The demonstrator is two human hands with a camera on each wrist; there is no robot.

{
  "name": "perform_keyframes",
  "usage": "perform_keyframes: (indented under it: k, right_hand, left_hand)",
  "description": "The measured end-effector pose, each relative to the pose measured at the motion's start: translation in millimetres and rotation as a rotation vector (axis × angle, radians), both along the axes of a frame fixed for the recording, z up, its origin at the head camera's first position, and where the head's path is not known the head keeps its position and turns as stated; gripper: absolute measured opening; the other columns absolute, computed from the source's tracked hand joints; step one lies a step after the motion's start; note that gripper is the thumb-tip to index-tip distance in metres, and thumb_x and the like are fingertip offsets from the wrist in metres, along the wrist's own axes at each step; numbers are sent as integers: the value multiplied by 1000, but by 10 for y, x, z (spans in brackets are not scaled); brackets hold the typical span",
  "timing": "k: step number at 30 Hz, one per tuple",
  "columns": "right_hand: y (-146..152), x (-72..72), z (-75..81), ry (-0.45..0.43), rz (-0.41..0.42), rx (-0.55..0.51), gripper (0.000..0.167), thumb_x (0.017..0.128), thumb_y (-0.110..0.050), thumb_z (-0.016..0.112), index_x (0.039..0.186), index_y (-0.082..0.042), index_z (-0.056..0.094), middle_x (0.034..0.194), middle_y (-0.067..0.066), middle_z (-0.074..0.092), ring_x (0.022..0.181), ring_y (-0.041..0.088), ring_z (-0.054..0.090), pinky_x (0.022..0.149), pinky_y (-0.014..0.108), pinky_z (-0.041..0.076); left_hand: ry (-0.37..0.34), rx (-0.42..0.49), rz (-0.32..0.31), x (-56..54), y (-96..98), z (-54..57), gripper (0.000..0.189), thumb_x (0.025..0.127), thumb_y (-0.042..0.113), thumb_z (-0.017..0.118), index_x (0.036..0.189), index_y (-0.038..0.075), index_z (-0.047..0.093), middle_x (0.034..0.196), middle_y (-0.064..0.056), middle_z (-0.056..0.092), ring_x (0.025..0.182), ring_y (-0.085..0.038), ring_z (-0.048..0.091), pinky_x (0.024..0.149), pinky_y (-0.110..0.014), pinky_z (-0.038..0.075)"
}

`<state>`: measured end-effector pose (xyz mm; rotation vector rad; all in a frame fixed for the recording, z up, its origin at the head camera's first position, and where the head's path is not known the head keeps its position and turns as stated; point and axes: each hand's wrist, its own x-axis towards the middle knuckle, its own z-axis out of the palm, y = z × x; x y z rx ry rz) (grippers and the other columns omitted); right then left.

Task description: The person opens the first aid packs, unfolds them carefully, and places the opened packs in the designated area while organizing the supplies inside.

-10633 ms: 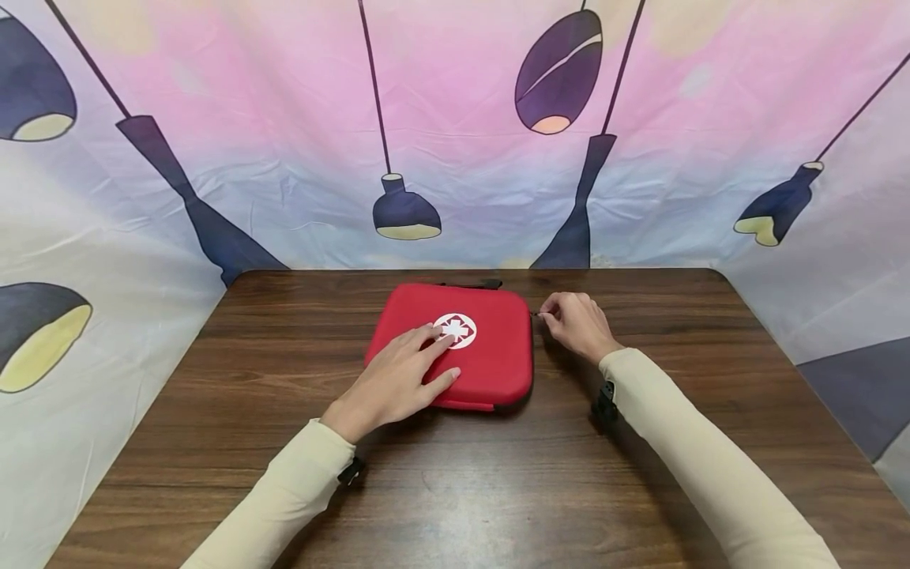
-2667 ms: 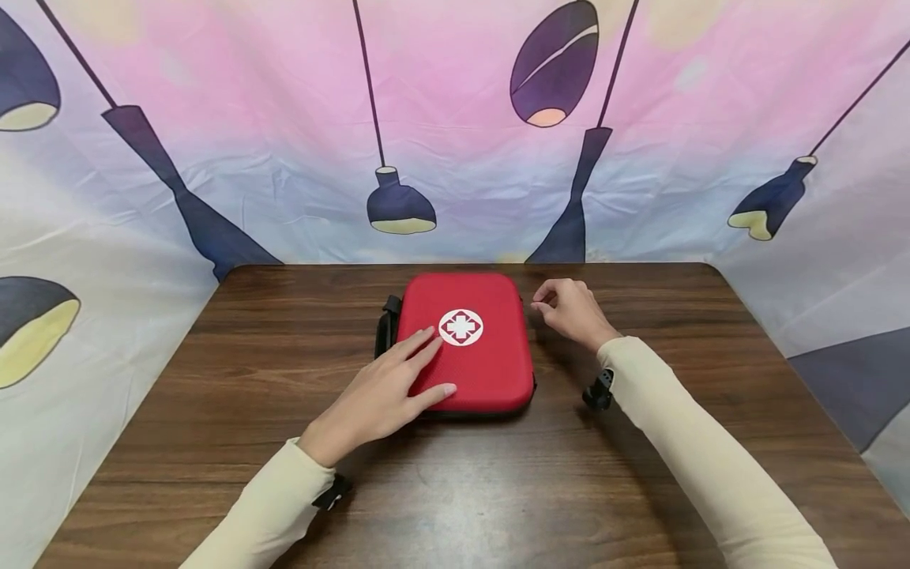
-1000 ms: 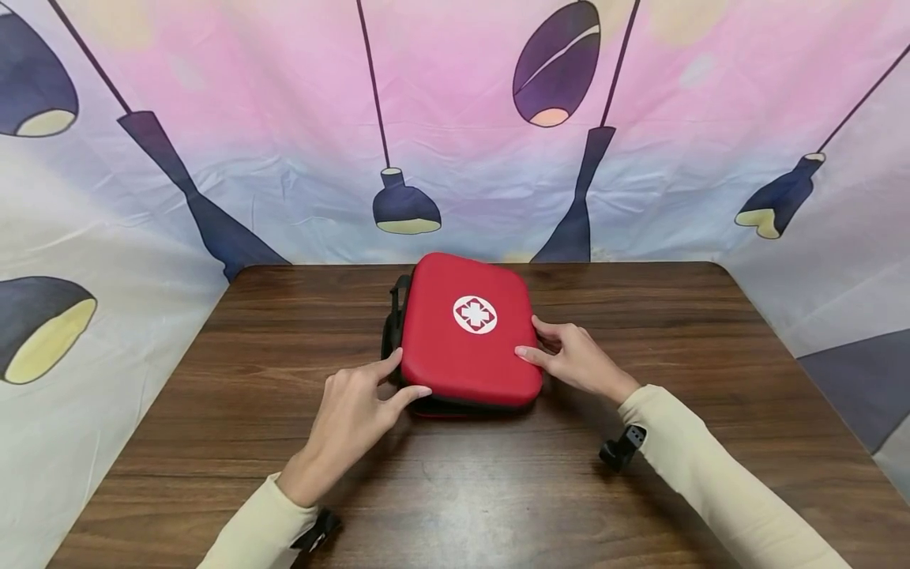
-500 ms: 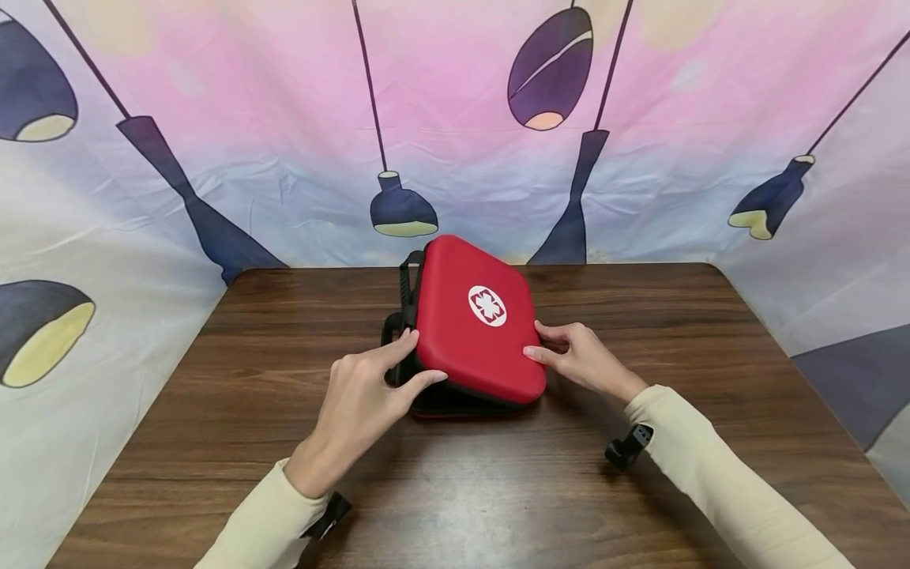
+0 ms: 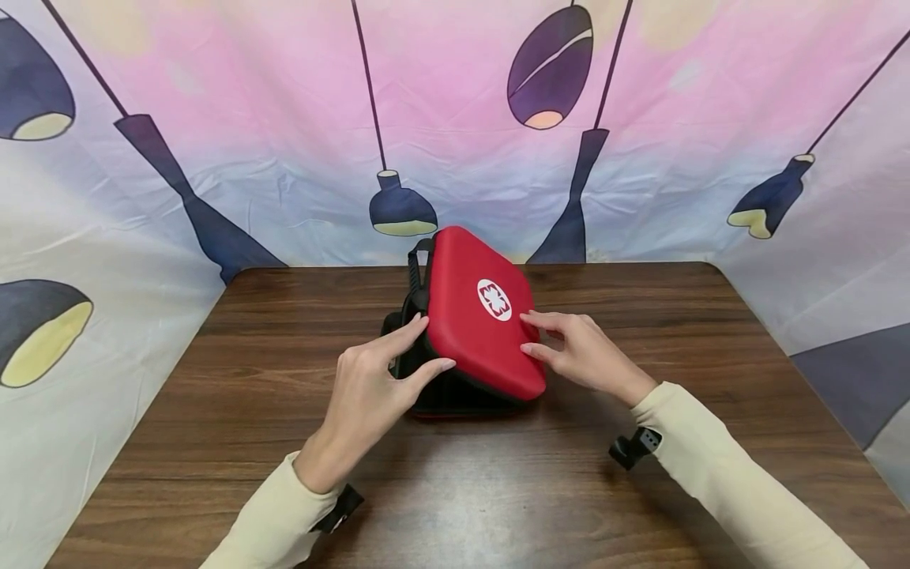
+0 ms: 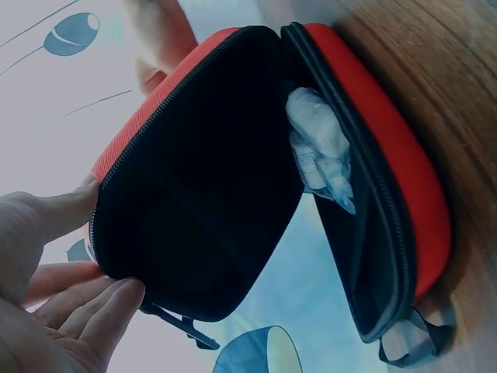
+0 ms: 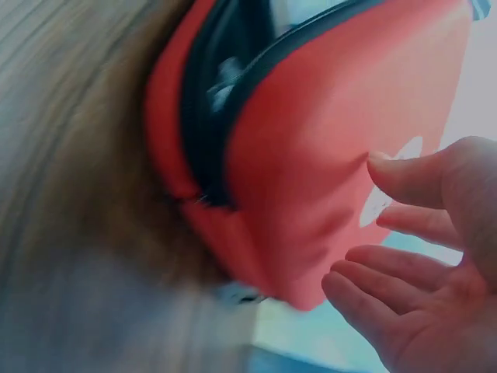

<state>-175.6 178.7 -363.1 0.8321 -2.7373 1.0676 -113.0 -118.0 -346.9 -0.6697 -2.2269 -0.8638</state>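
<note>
Fingers of the left hand (image 5: pixel 370 387) are seen extended and pressed against the left edge of the lid (image 5: pixel 479 312), thumb below the rim and the other fingertips above it; in the left wrist view the fingertips (image 6: pixel 85 311) are laid along the lid's black inner edge. No curl round the lid is observed, so the hand is judged open and supporting. The right hand (image 5: pixel 579 356) is likewise held with straight fingers, its tips touching the red outer face of the lid just right of the white cross emblem (image 5: pixel 494 299); the right wrist view, though blurred, shows the same flat contact (image 7: pixel 388 167).

The case (image 5: pixel 462 395) is found at the middle of the table (image 5: pixel 213 442), towards the far side. Its base lies flat on the wood. The lid is raised at an angle, hinged along the right, with the left edge lifted highest. A black lining is exposed inside the lid. A clear plastic packet (image 6: pixel 322 148) is noted in the base half; its contents cannot be made out. A black strap (image 5: pixel 415 273) is seen at the case's far left end.

A printed cloth (image 5: pixel 455 118) with lamp shapes is hung behind and beside the table.
</note>
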Motion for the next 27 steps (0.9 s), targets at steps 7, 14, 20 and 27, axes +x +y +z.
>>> perform_keyframes:
  k: [7, 14, 20, 27]
  right_hand:
    - [-243, 163, 387, 51, 50, -92, 52, 92, -20, 78, 139, -5, 62, 118, 10, 72, 87, 18, 71, 72, 36, 60]
    - [-481, 296, 744, 183, 19, -18, 54, 90, -34, 79, 135, -8, 66, 109, 9, 75, 86, 20, 75, 73, 35, 61]
    - [-601, 351, 906, 245, -40, 109, 68, 85, -49, 80, 133, -3, 66, 72, -1, 69, 59, 10, 62, 56, 28, 53]
    - [-596, 394, 957, 236, -110, 181, 70, 85, -43, 80, 136, 3, 61, 61, -4, 58, 50, 9, 53, 48, 27, 46]
  left_hand:
    - [-10, 34, -49, 4, 96, 59, 62, 78, 27, 90, 131, 5, 68, 128, -11, 68, 113, -23, 69, 87, -39, 58]
    - [0, 44, -95, -7, 223, 120, 63, 79, 24, 90, 134, 4, 66, 132, -12, 66, 119, -22, 65, 90, -40, 57]
    - [-1, 36, -153, -20, 329, 166, 68, 77, 22, 91, 137, 4, 64, 136, -12, 64, 122, -21, 64, 90, -39, 57]
    - [-47, 20, -214, -38, 360, 185, 75, 77, 16, 91, 143, 3, 57, 139, -11, 62, 122, -21, 63, 95, -36, 54]
